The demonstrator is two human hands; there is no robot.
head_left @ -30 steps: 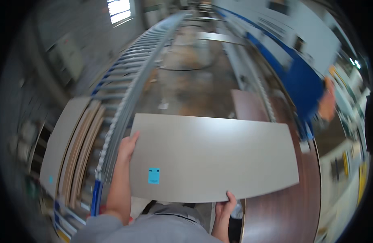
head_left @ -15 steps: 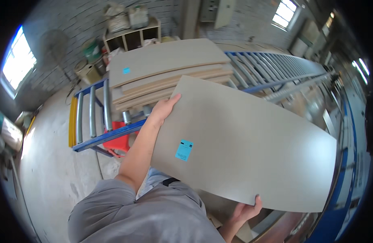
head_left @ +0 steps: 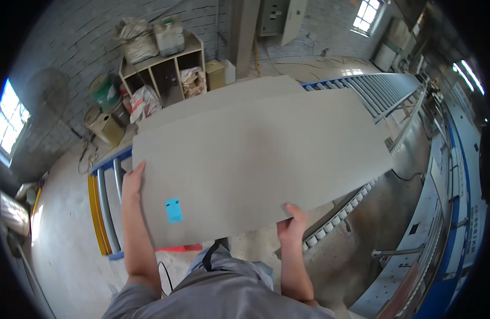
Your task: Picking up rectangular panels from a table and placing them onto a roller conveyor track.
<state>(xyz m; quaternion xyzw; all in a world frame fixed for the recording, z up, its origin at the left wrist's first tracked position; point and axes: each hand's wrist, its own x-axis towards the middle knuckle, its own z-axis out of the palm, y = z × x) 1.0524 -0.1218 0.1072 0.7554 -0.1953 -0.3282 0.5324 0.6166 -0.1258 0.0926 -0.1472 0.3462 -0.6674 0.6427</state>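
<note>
A large grey-beige board [head_left: 255, 154] with a blue label [head_left: 174, 210] near its left end spans the space in front of me. My left hand [head_left: 132, 183] grips its left edge, thumb on the upper face. At the near long edge, my right hand [head_left: 292, 226] is closed round the board, thumb on top and fingers beneath. Behind it, the top of another grey board [head_left: 218, 98] shows; the held board overlaps it and hides most of the stack. Whether the two boards touch, I cannot tell.
A blue-framed roller conveyor [head_left: 383, 93] runs off to the back right; its yellow end [head_left: 98, 215] is at left. Wheeled rail [head_left: 330, 226] lies near my right hand. Behind stand a shelf unit [head_left: 162, 66] with bags, and tins [head_left: 108, 129]. A long blue-and-grey machine [head_left: 442, 212] lines the right.
The held board has swung left and away from me, over the stack and the conveyor. Both hands moved with it and keep their grip. My view has turned a little.
</note>
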